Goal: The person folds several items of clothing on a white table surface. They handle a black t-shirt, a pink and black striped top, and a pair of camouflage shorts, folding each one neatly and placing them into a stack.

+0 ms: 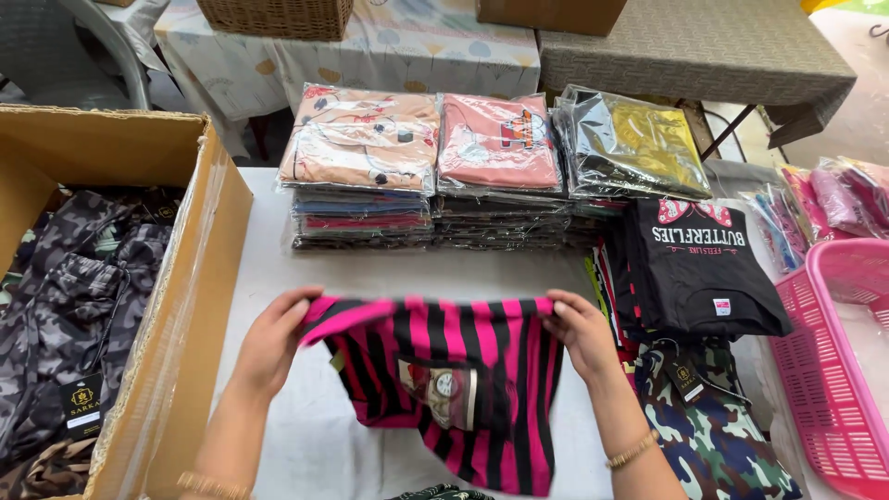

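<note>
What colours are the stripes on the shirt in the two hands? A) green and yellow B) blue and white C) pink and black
C: the striped shirt, gripped at its top edge by the left hand and right hand, has pink and black stripes.

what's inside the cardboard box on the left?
The cardboard box holds folded grey-and-black camouflage garments, one with a black hang tag. A brownish camouflage piece shows at the bottom edge. Anything beneath that top layer is covered, so the depth of the pile cannot be seen.
</note>
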